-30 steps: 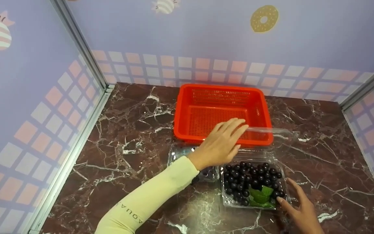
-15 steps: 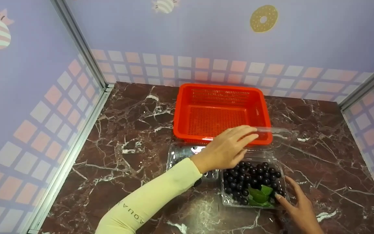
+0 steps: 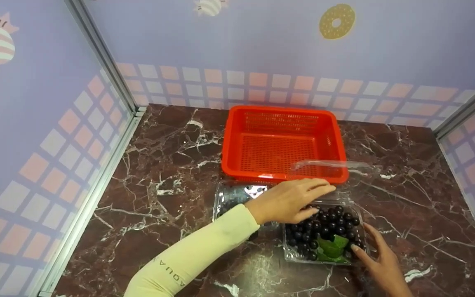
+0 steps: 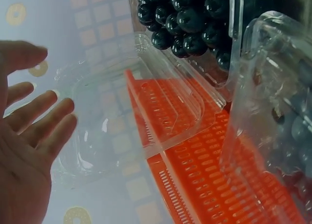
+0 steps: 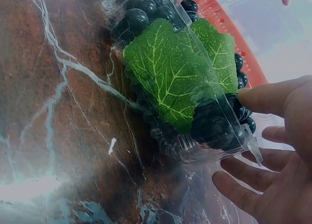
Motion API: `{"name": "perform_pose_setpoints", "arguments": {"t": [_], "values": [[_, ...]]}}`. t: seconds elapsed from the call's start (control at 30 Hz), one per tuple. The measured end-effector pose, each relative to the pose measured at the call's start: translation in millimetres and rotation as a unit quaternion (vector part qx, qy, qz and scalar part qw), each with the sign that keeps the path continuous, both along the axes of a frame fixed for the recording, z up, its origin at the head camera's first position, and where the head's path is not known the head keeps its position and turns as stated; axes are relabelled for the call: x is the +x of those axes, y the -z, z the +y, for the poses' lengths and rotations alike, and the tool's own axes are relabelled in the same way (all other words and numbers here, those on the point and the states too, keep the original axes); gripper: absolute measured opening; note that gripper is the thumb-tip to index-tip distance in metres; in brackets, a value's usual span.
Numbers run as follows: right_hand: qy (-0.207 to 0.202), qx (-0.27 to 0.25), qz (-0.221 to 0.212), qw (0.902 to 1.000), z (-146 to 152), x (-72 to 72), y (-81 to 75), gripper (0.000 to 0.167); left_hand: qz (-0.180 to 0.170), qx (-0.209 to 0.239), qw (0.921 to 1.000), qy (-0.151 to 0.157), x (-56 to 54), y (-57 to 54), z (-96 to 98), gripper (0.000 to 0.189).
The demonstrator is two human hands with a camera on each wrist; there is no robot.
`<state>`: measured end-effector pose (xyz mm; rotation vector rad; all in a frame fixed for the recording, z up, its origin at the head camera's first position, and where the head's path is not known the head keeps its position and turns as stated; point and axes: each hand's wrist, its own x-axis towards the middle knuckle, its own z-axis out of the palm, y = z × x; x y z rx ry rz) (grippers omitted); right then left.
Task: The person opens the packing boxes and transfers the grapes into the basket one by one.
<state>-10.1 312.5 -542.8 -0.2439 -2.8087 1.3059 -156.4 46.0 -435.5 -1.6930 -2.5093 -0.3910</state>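
Observation:
A clear plastic clamshell box [image 3: 293, 258] of dark grapes [image 3: 303, 238] with a green leaf [image 3: 331, 248] stands in front of the basket. Its clear lid [image 3: 324, 166] is folded back over the red basket's front rim. My left hand [image 3: 289, 201], fingers extended, hovers over the box's back left part and hides some grapes. In the left wrist view, a gap shows between this hand and the lid [image 4: 92, 151]. My right hand [image 3: 382, 262] holds the box's right front corner, thumb at the rim by the grapes and fingers outside, as the right wrist view shows.
The red perforated basket [image 3: 229, 144] stands behind the box on the dark marbled table [image 3: 171, 165]. Left of the grape box, partly under my left forearm, is another clear container [image 3: 221, 202] with dark contents. Patterned panels [image 3: 262, 49] wall the table at back and sides.
My left hand has come off the lid and moved toward me and slightly right, down over the grapes. The lid still leans back. My right hand has stayed at the box's corner.

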Motion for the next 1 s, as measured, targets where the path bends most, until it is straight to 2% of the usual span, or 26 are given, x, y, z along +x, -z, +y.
{"name": "perform_pose_setpoints", "arguments": {"t": [0.37, 0.63, 1.0], "values": [[0.008, 0.005, -0.014, 0.9999, 2.2, 4.2, -1.5, 0.066, -0.071, -0.090, 0.9934, -0.003, 8.2, 14.3, 9.2, 0.072], [0.005, 0.006, -0.026, 0.9996, 1.0, 2.2, -1.8, 0.067, -0.108, -0.129, 0.9857, -0.006, 13.0, 20.9, 12.7, 0.073], [0.003, -0.011, -0.023, 0.9997, -1.5, 0.1, 2.2, 0.066, -0.131, -0.172, 0.9763, -0.016, 15.8, 29.6, 16.0, 0.074]]}}
